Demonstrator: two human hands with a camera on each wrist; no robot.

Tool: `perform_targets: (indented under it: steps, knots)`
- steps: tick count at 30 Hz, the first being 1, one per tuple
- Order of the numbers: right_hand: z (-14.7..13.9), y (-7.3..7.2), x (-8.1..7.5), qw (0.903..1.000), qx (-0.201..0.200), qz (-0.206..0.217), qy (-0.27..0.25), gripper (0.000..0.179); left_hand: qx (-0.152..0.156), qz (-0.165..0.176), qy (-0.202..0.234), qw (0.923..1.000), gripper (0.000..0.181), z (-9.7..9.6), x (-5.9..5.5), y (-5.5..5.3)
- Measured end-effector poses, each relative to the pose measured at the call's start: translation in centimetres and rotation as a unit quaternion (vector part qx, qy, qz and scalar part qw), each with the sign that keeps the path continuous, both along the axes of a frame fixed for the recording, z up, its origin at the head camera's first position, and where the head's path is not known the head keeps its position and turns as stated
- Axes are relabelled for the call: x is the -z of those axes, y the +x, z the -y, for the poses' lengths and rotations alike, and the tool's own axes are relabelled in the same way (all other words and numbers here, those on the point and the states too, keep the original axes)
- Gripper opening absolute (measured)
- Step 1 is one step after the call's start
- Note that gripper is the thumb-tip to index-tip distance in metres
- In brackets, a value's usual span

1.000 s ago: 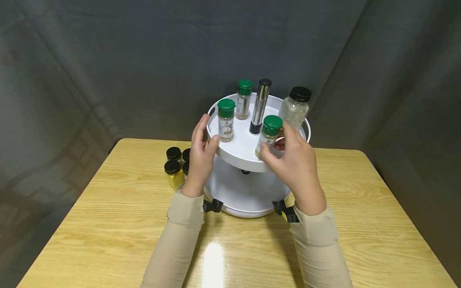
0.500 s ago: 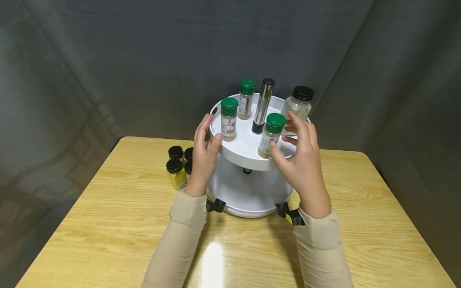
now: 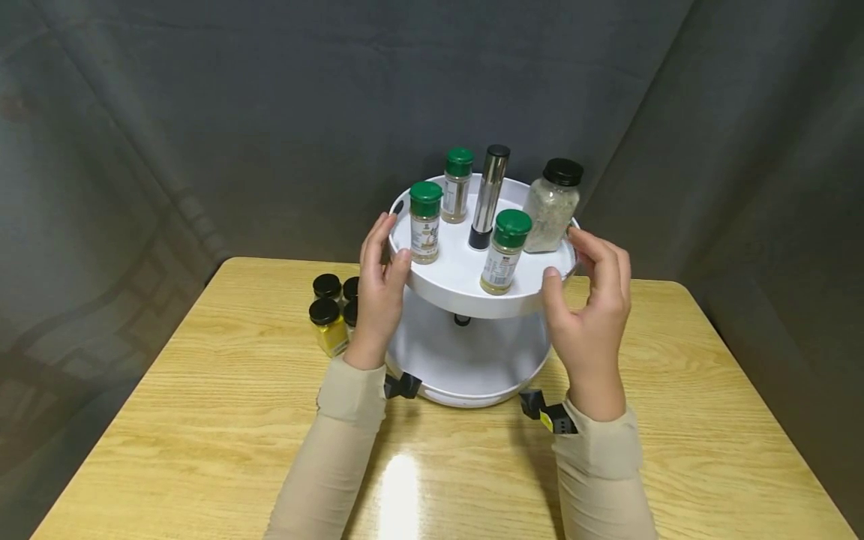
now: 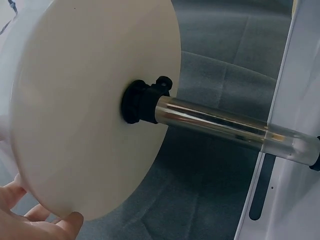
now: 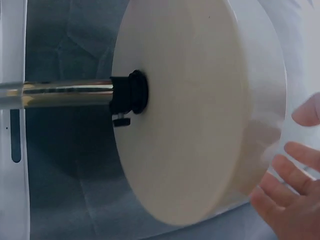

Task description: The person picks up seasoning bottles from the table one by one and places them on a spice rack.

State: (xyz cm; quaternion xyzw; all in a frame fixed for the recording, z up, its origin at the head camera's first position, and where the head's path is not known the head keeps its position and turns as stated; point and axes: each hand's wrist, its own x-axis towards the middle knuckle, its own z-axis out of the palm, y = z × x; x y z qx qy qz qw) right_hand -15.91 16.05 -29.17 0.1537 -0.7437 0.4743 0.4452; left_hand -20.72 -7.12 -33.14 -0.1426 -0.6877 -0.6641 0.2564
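My left hand (image 3: 380, 296) rests against the left rim of a white two-tier stand's upper tray (image 3: 466, 296). In the left wrist view its fingertips (image 4: 75, 218) lie at the tray's lower edge. Close by, a green-capped spice bottle (image 3: 424, 225) stands upright on the tray. My right hand (image 3: 594, 322) is at the tray's right rim, thumb apart from the fingers, with nothing held. Left of it stands another green-capped spice bottle (image 3: 502, 259), upright near the front rim. A larger black-lidded jar (image 3: 550, 214) of pale contents stands behind the right fingers.
A third green-capped bottle (image 3: 455, 191) stands at the tray's back, beside the metal post (image 3: 489, 195). Below is the stand's lower tray (image 3: 472, 360). Several black-lidded jars, one with yellow contents (image 3: 328, 330), stand on the wooden table (image 3: 236, 375) beside my left hand.
My right hand has released the front green-capped bottle and moved right to the tray's rim. That bottle now stands on the tray, its label turned more to the front. The left hand stays put.
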Motion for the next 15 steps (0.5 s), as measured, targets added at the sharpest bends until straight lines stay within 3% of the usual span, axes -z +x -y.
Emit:
perform_targets:
  steps: [8,15]
  knots:
    - [-1.4,-0.2,0.9,0.9947,0.052,0.038,-0.080,0.036,-0.003,0.007,-0.003,1.0000,0.068,-0.1,-0.2,0.0]
    - [-2.5,-0.9,1.6,0.9886,0.078,0.066,-0.111,0.032,-0.014,0.000,-0.010,0.9999,0.063,0.2,-0.3,0.1]
